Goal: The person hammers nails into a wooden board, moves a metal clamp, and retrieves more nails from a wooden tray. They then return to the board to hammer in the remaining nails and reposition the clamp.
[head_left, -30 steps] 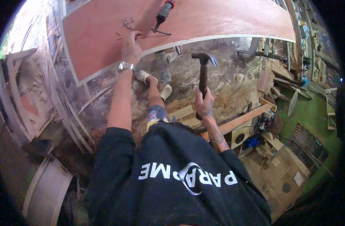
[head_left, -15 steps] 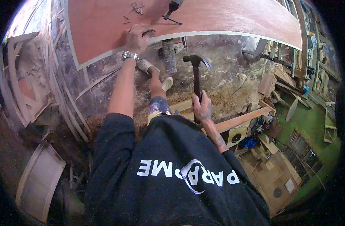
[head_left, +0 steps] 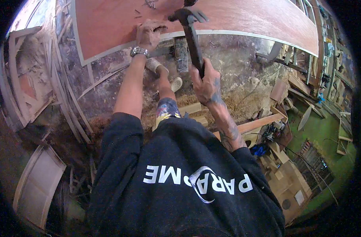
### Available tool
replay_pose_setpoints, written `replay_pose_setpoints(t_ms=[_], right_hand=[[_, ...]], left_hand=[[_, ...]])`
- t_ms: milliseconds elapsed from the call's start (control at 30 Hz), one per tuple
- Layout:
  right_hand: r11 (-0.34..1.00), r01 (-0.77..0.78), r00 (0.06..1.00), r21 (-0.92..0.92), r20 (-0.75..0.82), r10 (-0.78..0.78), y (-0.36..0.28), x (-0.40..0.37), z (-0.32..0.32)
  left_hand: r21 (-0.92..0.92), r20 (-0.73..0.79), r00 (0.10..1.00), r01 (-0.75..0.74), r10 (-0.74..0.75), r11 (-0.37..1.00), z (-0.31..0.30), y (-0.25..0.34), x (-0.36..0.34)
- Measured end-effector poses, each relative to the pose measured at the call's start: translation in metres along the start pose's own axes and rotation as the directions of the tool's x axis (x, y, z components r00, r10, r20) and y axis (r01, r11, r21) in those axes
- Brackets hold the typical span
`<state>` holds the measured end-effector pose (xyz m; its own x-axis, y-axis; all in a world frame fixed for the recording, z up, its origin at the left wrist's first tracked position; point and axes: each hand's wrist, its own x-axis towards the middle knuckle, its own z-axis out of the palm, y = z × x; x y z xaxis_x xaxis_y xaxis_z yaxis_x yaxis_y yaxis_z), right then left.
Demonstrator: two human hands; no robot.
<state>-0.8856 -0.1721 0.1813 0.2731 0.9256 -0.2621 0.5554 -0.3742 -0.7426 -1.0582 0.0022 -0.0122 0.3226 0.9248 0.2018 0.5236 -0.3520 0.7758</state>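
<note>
In the head view, we have our right hand point(head_left: 207, 83) closed around the lower handle of the hammer point(head_left: 194, 43), its fingers wrapped fully about the grip. We seem to hold it low so that the head swings free, and the striking face points towards our left hand point(head_left: 148, 34) while the claw faces away. The left hand is partly closed, fingers bent, at the near border of the reddish panel point(head_left: 247, 17), by its pale edging point(head_left: 243, 33). It looks placed there to position something small or steady the border, but we cannot tell whether the fingertips pinch anything.

The hammer's head is just to the right of our left fingers and beyond the right hand, which is nearer our body; the handle slants between head and palm. The panel spreads beyond both hands, its edging passing behind the hammer. Two loose nails point(head_left: 138, 14) lie on it just beyond the left hand, with a small heap of nails point(head_left: 151, 4) farther off, apparently put within that hand's reach.
</note>
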Motion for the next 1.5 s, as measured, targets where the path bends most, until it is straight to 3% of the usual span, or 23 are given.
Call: replay_pose_setpoints(t_ms=[167, 233, 333, 367, 433, 567, 667, 767, 833, 867, 967, 1000, 1100, 1167, 1233, 1267, 1367, 1400, 1500], right_hand=[[0.999, 0.041, 0.999, 0.034, -0.023, -0.041, -0.016, 0.003, 0.003], [0.998, 0.004, 1.0, -0.067, 0.028, -0.002, 0.001, 0.006, 0.013], [0.983, -0.024, 0.994, -0.182, 0.104, 0.044, 0.018, 0.017, 0.017], [0.976, -0.035, 0.989, -0.213, 0.132, 0.065, 0.021, 0.018, 0.017], [0.994, 0.018, 0.999, -0.106, 0.034, -0.015, -0.001, 0.014, 0.01], [0.99, 0.141, 0.984, -0.023, -0.107, -0.142, -0.005, 0.005, 0.013], [0.952, 0.002, 0.985, -0.305, 0.162, 0.049, 0.032, 0.023, 0.019], [0.987, 0.039, 0.996, -0.154, 0.087, -0.026, -0.003, 0.019, 0.002], [0.987, 0.141, 0.988, -0.082, -0.059, -0.146, -0.024, 0.005, -0.002], [0.978, 0.202, 0.968, -0.049, -0.139, -0.207, -0.029, 0.003, -0.001], [0.966, 0.255, 0.958, -0.031, -0.124, -0.257, 0.021, 0.005, 0.022], [0.974, 0.08, 0.996, -0.213, 0.066, -0.067, 0.035, 0.016, 0.027], [0.981, -0.044, 0.994, -0.186, 0.088, 0.061, 0.036, 0.028, 0.024], [0.993, 0.102, 0.991, -0.064, -0.084, -0.107, 0.016, 0.016, 0.021], [0.973, 0.227, 0.943, 0.045, -0.26, -0.208, 0.001, 0.007, 0.022], [0.975, 0.22, 0.949, -0.001, -0.229, -0.215, 0.017, 0.002, 0.025], [0.955, 0.041, 0.988, -0.294, 0.157, 0.006, 0.074, 0.024, 0.043], [0.958, 0.07, 0.989, -0.278, 0.148, -0.03, 0.078, 0.027, 0.045], [0.985, 0.124, 0.992, -0.119, -0.015, -0.126, 0.05, 0.021, 0.044]], left_hand=[[0.059, -0.003, 1.0, 0.003, -0.003, 0.998, -0.005, 0.013, -0.001], [0.106, 0.005, 0.998, -0.056, 0.056, 0.993, -0.002, 0.004, -0.001], [-0.095, -0.083, 0.988, -0.139, 0.132, 0.986, 0.0, -0.007, -0.001], [-0.017, -0.048, 0.991, -0.128, 0.127, 0.992, 0.002, -0.01, -0.003], [0.141, 0.019, 0.994, -0.108, 0.106, 0.984, -0.004, 0.003, 0.0], [0.083, -0.031, 0.993, -0.112, 0.115, 0.99, -0.005, 0.005, -0.001], [-0.033, -0.11, 0.98, -0.169, 0.165, 0.985, 0.005, -0.014, -0.007], [0.001, -0.043, 0.99, -0.133, 0.133, 0.991, 0.001, -0.014, -0.002], [0.087, 0.034, 0.997, -0.078, 0.075, 0.993, -0.005, 0.003, -0.001], [-0.027, 0.007, 0.997, -0.077, 0.077, 0.997, -0.002, -0.002, 0.001], [0.016, -0.045, 0.999, -0.002, 0.003, 1.0, -0.011, 0.014, 0.002], [-0.03, -0.047, 0.999, -0.026, 0.025, 0.999, -0.009, 0.011, 0.002], [-0.091, -0.046, 0.998, -0.042, 0.038, 0.995, -0.012, 0.003, 0.012], [-0.064, -0.005, 0.997, 0.079, -0.08, 0.995, -0.006, 0.007, 0.001], [-0.014, -0.043, 0.998, 0.045, -0.045, 0.999, -0.009, 0.012, 0.002], [0.014, -0.039, 0.999, 0.036, -0.035, 0.999, -0.012, 0.017, 0.002], [-0.065, -0.008, 0.998, 0.061, -0.062, 0.996, -0.02, 0.025, 0.005], [-0.117, 0.014, 0.996, 0.087, -0.086, 0.989, -0.021, 0.025, 0.004], [-0.048, -0.12, 0.993, -0.018, 0.012, 0.999, -0.01, 0.014, 0.004]])
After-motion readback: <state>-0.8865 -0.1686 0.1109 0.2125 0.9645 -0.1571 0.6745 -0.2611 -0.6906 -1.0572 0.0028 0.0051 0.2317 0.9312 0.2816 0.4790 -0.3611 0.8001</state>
